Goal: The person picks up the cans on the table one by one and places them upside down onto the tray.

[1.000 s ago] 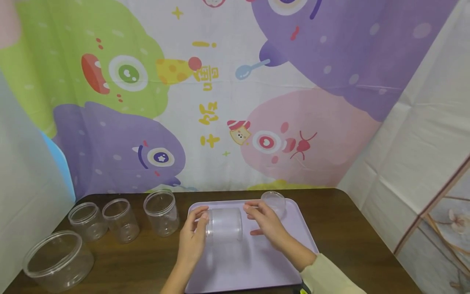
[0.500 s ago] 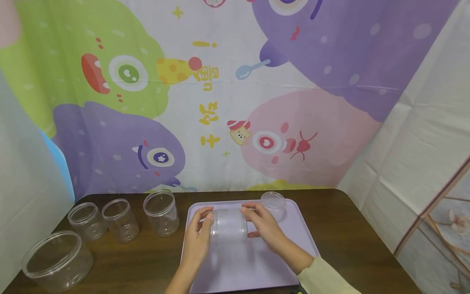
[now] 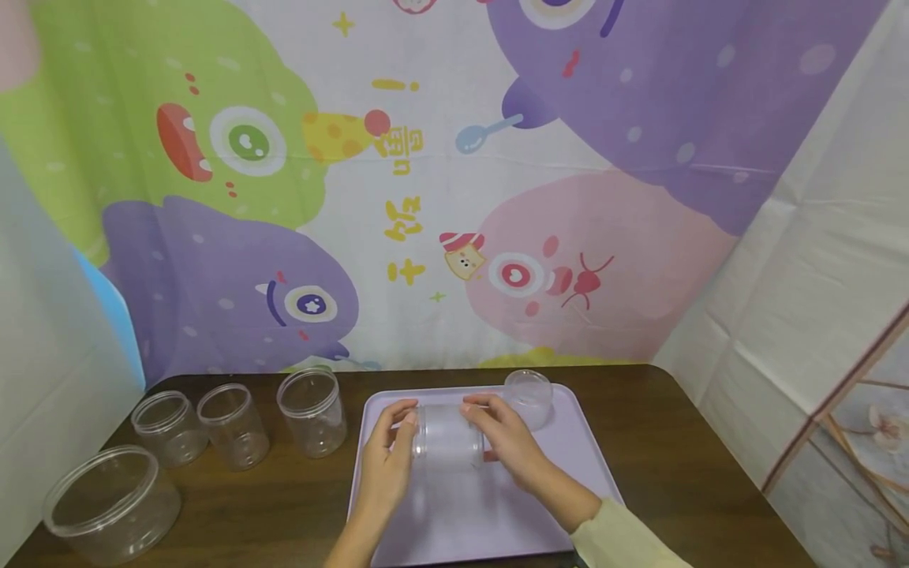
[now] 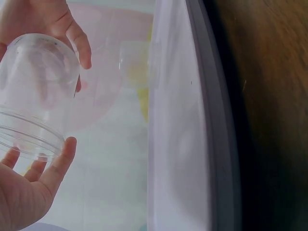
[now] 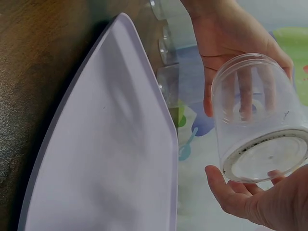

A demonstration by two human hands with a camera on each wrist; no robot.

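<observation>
A clear plastic jar (image 3: 447,440) lies sideways in the air above the lilac tray (image 3: 525,521). My left hand (image 3: 387,461) holds it by the threaded mouth end, thumb and fingers at the rim. At the base end, my right hand (image 3: 513,446) grips with thumb and fingertips spread around the edge. In the right wrist view, the base of the jar (image 5: 255,110) shows a dark, smudgy ring. The left wrist view shows the ridged mouth of the jar (image 4: 36,130) against the left fingers.
A smaller clear container (image 3: 529,398) stands at the tray's back right corner. Left of the tray, several open clear jars stand on the dark wood table (image 3: 682,473), among them a tall jar (image 3: 312,414) and a wide, low jar (image 3: 114,509). A cartoon-print curtain (image 3: 426,315) hangs behind.
The jar and my left hand have shifted slightly right. My right hand, earlier apart from the base end, has moved left and now grips it.
</observation>
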